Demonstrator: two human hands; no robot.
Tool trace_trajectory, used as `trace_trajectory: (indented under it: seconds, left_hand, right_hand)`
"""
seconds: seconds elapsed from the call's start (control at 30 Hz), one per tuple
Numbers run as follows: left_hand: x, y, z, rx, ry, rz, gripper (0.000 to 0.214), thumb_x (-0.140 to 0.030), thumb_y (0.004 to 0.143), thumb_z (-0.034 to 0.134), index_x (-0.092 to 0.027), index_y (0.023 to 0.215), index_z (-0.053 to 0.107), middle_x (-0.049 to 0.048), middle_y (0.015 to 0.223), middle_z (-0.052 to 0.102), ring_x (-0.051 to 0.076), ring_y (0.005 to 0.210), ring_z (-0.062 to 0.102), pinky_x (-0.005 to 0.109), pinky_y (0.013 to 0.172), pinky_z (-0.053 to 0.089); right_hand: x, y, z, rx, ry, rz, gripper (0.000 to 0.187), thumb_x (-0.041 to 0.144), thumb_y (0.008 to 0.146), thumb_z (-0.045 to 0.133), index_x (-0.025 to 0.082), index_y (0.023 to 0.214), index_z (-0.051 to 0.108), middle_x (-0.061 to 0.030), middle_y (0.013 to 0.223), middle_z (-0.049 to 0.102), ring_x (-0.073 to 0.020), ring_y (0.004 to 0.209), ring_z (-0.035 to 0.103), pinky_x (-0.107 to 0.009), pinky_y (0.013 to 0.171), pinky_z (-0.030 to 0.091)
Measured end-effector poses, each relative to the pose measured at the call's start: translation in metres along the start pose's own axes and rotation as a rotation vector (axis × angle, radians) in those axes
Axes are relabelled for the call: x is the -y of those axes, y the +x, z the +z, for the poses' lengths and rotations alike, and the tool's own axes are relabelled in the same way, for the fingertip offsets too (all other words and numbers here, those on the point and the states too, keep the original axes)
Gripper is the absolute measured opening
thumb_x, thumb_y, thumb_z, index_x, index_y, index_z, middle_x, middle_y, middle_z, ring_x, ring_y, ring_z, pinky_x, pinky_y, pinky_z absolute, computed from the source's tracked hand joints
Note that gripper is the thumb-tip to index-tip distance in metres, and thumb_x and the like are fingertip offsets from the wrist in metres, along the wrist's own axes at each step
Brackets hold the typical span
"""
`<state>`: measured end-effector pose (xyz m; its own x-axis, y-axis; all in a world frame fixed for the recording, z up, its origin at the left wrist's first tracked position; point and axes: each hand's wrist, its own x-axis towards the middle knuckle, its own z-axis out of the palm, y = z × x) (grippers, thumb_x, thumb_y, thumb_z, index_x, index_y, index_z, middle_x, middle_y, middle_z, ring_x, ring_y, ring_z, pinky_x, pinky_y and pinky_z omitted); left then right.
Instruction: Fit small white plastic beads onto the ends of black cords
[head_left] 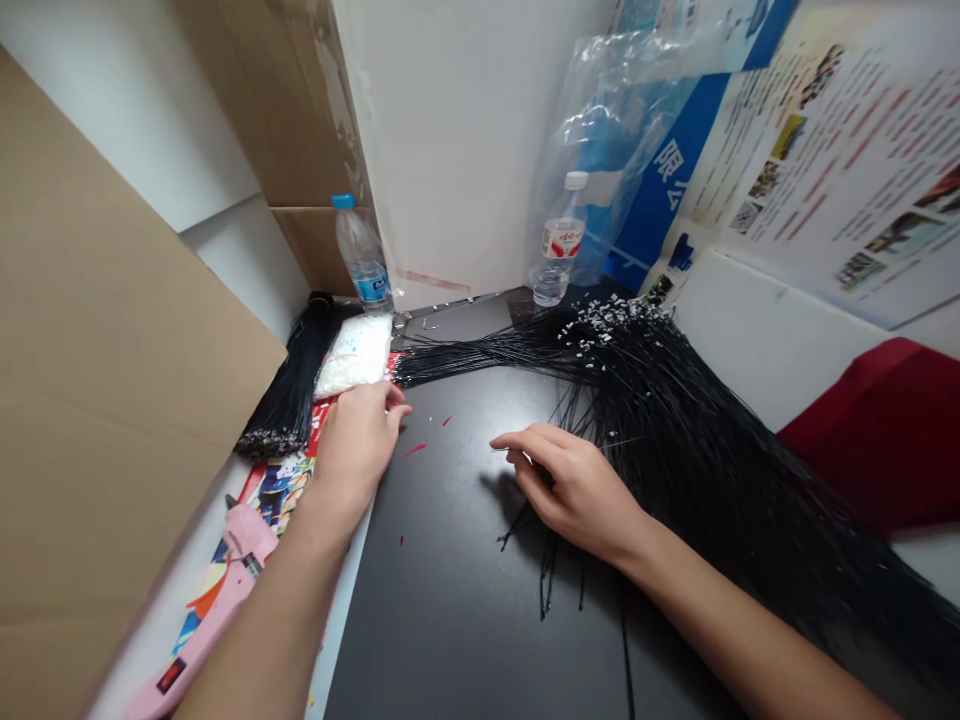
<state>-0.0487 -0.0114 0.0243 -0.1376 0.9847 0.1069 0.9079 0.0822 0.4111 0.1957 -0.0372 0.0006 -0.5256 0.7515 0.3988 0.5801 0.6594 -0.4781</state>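
My left hand (pixel 360 435) reaches forward with its fingers curled at the near edge of a clear bag of small white pieces (pixel 354 355); what the fingertips hold, if anything, is hidden. My right hand (pixel 574 485) hovers low over the black tabletop (pixel 450 580), fingers bent in a pinch on a thin black wire at the edge of a big fan of black wires (pixel 712 440). White tips (pixel 600 320) show at the far ends of those wires. A second tied bundle of black wires (pixel 292 390) lies left of the bag.
Two water bottles stand at the back, one blue-capped (pixel 364 255) and one white-capped (pixel 559 240). A brown cardboard sheet (pixel 97 380) walls the left side. A pink tool (pixel 217 600) lies on a colourful printed sheet (pixel 281 490). Red cloth (pixel 877 420) sits at right.
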Motion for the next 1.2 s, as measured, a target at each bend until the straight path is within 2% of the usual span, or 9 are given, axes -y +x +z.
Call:
trace_trajectory:
  seconds: [0.07,0.17,0.23,0.37,0.5,0.6,0.7,0.9,1.2]
  left_hand:
    - [-0.006,-0.001,0.003,0.045,-0.211,0.009,0.012,-0.029,0.081,0.068,-0.018,0.083,0.073,0.0071,0.077,0.074,0.022,0.069,0.068,0.033,0.069,0.049]
    - [-0.020,-0.006,0.007,0.243,-0.582,-0.010,0.018,-0.036,0.076,0.073,-0.018,0.075,0.071,0.0011,0.064,0.068,0.015,0.050,0.059,0.027,0.054,0.045]
    - [-0.029,-0.011,0.010,0.357,-0.810,-0.011,0.021,-0.038,0.074,0.074,-0.017,0.074,0.072,-0.0003,0.063,0.066,0.012,0.048,0.058,0.025,0.053,0.045]
    - [-0.037,-0.017,0.017,0.461,-1.058,-0.064,0.027,-0.041,0.070,0.080,-0.016,0.074,0.074,0.0016,0.069,0.068,0.013,0.058,0.063,0.026,0.061,0.051]
    - [-0.035,-0.018,0.025,0.536,-1.204,-0.119,0.030,-0.040,0.067,0.085,-0.016,0.083,0.078,0.0058,0.086,0.074,0.016,0.076,0.067,0.030,0.074,0.057]
    - [-0.037,-0.018,0.028,0.538,-1.306,-0.165,0.033,-0.037,0.062,0.089,-0.016,0.085,0.078,0.0059,0.088,0.075,0.015,0.078,0.067,0.031,0.078,0.058]
    - [-0.041,-0.020,0.030,0.527,-1.358,-0.164,0.036,-0.038,0.059,0.091,-0.014,0.083,0.077,0.0050,0.080,0.073,0.014,0.069,0.066,0.031,0.074,0.058]
    - [-0.046,-0.025,0.034,0.509,-1.361,-0.092,0.035,-0.044,0.065,0.087,-0.013,0.075,0.074,0.0020,0.065,0.067,0.012,0.059,0.060,0.023,0.054,0.052]
    - [-0.050,-0.028,0.037,0.540,-1.344,-0.066,0.035,-0.045,0.066,0.087,-0.013,0.072,0.072,0.0007,0.062,0.066,0.009,0.054,0.059,0.021,0.053,0.051]
  right_hand:
    - [0.001,0.001,0.000,-0.009,0.039,0.021,0.025,0.016,0.094,0.047,0.017,0.105,0.069,-0.0062,0.088,0.071,-0.0149,0.075,0.063,-0.027,0.070,0.049]
    - [0.002,0.002,0.000,-0.016,0.091,0.077,0.022,0.021,0.096,0.049,0.018,0.100,0.070,-0.0051,0.088,0.072,-0.0147,0.077,0.064,-0.028,0.073,0.049]
    - [0.004,0.002,-0.001,-0.038,0.132,0.110,0.020,0.022,0.096,0.050,0.018,0.098,0.070,-0.0044,0.088,0.073,-0.0140,0.077,0.064,-0.027,0.073,0.049]
    - [0.008,0.003,-0.005,-0.093,0.226,0.152,0.016,0.021,0.094,0.053,0.018,0.092,0.069,-0.0017,0.081,0.071,-0.0109,0.067,0.061,-0.023,0.063,0.045]
    - [0.009,0.003,-0.007,-0.122,0.290,0.192,0.016,0.021,0.092,0.055,0.018,0.088,0.070,-0.0003,0.075,0.069,-0.0093,0.061,0.056,-0.021,0.057,0.041]
    - [0.009,0.003,-0.007,-0.126,0.333,0.226,0.015,0.023,0.092,0.056,0.017,0.087,0.069,-0.0003,0.072,0.067,-0.0089,0.059,0.053,-0.021,0.055,0.039]
    - [0.009,0.003,-0.006,-0.135,0.389,0.252,0.015,0.024,0.091,0.057,0.017,0.086,0.069,0.0001,0.070,0.065,-0.0083,0.058,0.051,-0.020,0.053,0.038]
    - [0.011,0.003,-0.006,-0.159,0.513,0.297,0.016,0.028,0.090,0.059,0.016,0.083,0.067,0.0016,0.063,0.059,-0.0076,0.053,0.045,-0.020,0.048,0.035]
    - [0.015,0.003,-0.006,-0.229,0.501,0.264,0.012,0.025,0.086,0.065,0.016,0.083,0.072,-0.0016,0.069,0.069,-0.0066,0.050,0.044,-0.020,0.047,0.033]
